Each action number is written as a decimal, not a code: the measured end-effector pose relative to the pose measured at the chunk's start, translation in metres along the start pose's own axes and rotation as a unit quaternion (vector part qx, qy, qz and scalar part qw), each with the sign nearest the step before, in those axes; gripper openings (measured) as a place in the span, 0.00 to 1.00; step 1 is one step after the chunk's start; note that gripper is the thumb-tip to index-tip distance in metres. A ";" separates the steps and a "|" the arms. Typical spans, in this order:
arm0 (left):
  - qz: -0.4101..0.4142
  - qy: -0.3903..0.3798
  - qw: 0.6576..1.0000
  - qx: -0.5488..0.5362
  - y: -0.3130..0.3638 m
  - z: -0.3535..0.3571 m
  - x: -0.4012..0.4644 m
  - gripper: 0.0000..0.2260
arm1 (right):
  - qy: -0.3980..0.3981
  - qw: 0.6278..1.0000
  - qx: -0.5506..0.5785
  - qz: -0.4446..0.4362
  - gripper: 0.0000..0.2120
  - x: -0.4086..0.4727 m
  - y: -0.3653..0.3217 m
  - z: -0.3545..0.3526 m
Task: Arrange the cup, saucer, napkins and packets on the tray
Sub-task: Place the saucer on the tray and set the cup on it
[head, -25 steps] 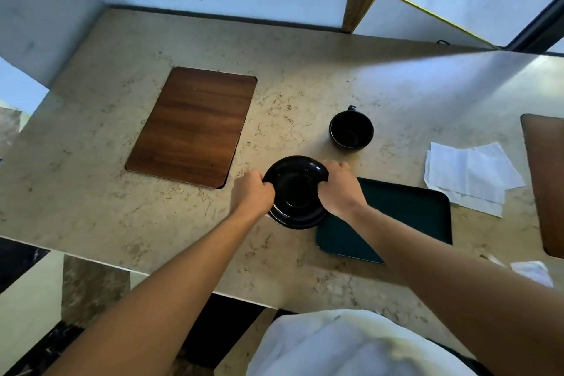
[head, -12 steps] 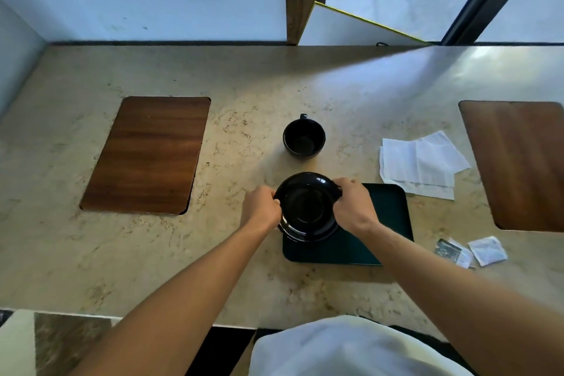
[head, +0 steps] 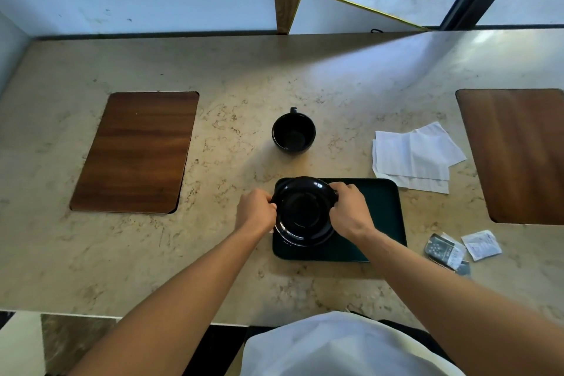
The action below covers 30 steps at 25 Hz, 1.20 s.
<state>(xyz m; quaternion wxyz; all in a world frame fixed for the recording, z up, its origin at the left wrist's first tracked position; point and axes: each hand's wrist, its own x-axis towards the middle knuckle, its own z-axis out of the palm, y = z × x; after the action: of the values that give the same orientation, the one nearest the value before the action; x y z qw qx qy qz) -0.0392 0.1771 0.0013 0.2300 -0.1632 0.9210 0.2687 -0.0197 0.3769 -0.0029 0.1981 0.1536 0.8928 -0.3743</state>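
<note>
Glossy black ceramic, the round saucer (head: 304,213) is pinched at opposite rims by the left hand (head: 257,210) and right hand (head: 348,211), over the left end of the dark green rectangular tray (head: 383,217) on the mottled beige stone bench (head: 244,94). It is probably stiff, slippery and chippable, so rim grips suit it. The black ceramic cup (head: 293,132), thin white paper napkins (head: 415,157) and small crinkled packets (head: 462,249) lie off the tray.

one black cup (head: 293,132), one black saucer (head: 303,211), one dark green tray (head: 381,217), one loose pile of white napkins (head: 413,157), three packets (head: 457,249), two wooden boards (head: 135,151), two hands (head: 256,210)
</note>
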 end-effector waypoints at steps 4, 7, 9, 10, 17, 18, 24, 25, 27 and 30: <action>-0.005 0.001 1.000 0.008 0.001 0.001 0.000 0.09 | -0.009 1.000 -0.003 -0.002 0.27 -0.001 0.002 0.002; -0.003 0.001 1.000 0.019 -0.001 0.001 0.000 0.09 | -0.014 1.000 0.001 -0.002 0.27 -0.001 0.004 0.004; -0.002 0.002 1.000 0.024 -0.001 0.002 0.000 0.10 | -0.013 1.000 0.002 -0.004 0.26 -0.001 0.005 0.005; -0.001 0.000 1.000 0.025 -0.001 0.002 0.000 0.10 | -0.011 1.000 0.005 -0.003 0.26 -0.001 0.005 0.005; 0.006 -0.010 0.999 0.043 -0.002 0.004 0.000 0.10 | -0.014 1.000 0.012 0.000 0.23 -0.003 0.007 0.007; 0.005 -0.016 0.999 0.042 -0.002 0.005 0.001 0.09 | -0.016 1.000 0.013 0.000 0.22 -0.002 0.008 0.006; -0.035 -0.025 0.999 0.010 0.001 0.006 0.009 0.11 | 0.021 0.999 0.007 0.027 0.20 0.012 0.006 -0.002; -0.041 -0.013 0.999 -0.005 0.003 0.003 0.013 0.10 | 0.034 0.999 0.008 0.023 0.19 0.021 0.002 -0.008; -0.049 0.012 0.998 -0.041 0.010 -0.008 0.027 0.12 | 0.052 0.998 0.020 0.011 0.17 0.041 -0.010 -0.021; -0.058 0.030 0.991 -0.119 0.025 -0.027 0.057 0.09 | 0.058 0.998 0.031 -0.005 0.17 0.076 -0.032 -0.038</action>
<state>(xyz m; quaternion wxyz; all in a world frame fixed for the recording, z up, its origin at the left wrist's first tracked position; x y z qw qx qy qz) -0.1069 0.1719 0.0027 0.1969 -0.2504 0.8780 0.3574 -0.1092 0.3924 0.0052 0.1391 0.1767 0.8914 -0.3934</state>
